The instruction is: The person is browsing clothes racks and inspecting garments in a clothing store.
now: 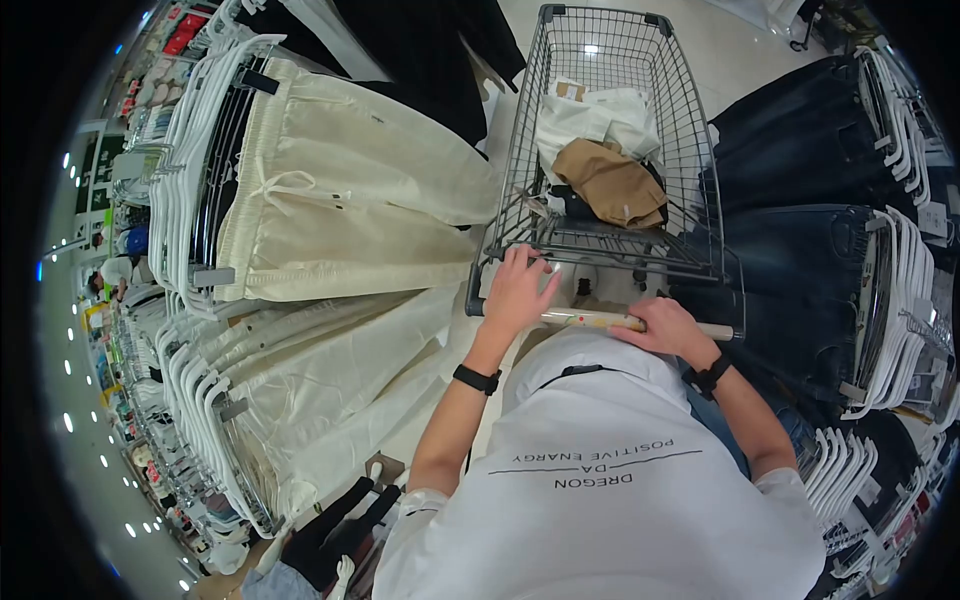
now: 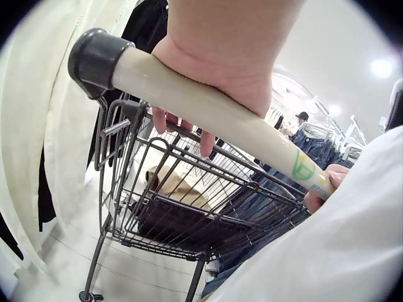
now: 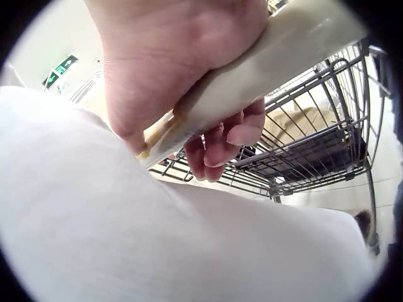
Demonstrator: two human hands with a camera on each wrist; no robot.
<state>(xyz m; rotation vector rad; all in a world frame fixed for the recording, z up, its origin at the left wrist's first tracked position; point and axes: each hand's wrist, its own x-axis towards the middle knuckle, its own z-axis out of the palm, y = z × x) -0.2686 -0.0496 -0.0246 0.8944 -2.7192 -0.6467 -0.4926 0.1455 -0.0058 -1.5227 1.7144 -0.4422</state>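
Observation:
A dark wire shopping cart point(image 1: 690, 110) stands in front of me, with a cream handle bar point(image 1: 590, 318) across its near end. My left hand point(image 1: 518, 292) rests its palm on the left part of the bar; its fingers reach forward past it toward the basket's rim. In the left wrist view those fingers point(image 2: 206, 143) hang loosely beyond the handle. My right hand point(image 1: 665, 327) grips the bar farther right, fingers curled beneath it in the right wrist view. Inside the basket lie a folded tan garment point(image 1: 610, 182) and a white garment point(image 1: 600, 115).
Cream drawstring trousers point(image 1: 370, 170) on white hangers point(image 1: 185, 190) crowd the left side. Dark blue jeans point(image 1: 790, 250) hang close along the right. Behind on the left, a mannequin's black-clad legs point(image 1: 335, 530) show. Pale glossy floor point(image 1: 700, 40) stretches past the cart.

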